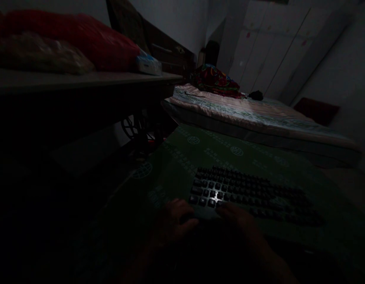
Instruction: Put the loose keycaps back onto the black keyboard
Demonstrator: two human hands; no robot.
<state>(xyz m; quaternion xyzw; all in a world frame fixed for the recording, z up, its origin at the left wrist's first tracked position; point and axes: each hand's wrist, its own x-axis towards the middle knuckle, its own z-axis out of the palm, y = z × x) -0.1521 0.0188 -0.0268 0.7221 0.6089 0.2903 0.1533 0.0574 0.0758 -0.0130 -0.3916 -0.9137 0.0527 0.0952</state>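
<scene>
A black keyboard (244, 193) lies on a green printed board (170, 173), with a small patch of light on its left keys. By its lower left corner is my left hand (178, 221), thumb and fingers apart in a loose curve with nothing visible between them. My right hand (237, 219) reaches over the keyboard's front edge, fingers stretched toward the bottom row of keys. Deep shadow hides much of both hands, and I cannot tell whether the fingertips press any key.
A bed (259, 114) with a patterned blanket (215, 81) stands beyond the board. At the left, a table (111, 81) holds a red bag (82, 37) and a tissue pack (149, 64). A spoked wheel (129, 127) shows beneath it. White cabinets (268, 51) stand behind.
</scene>
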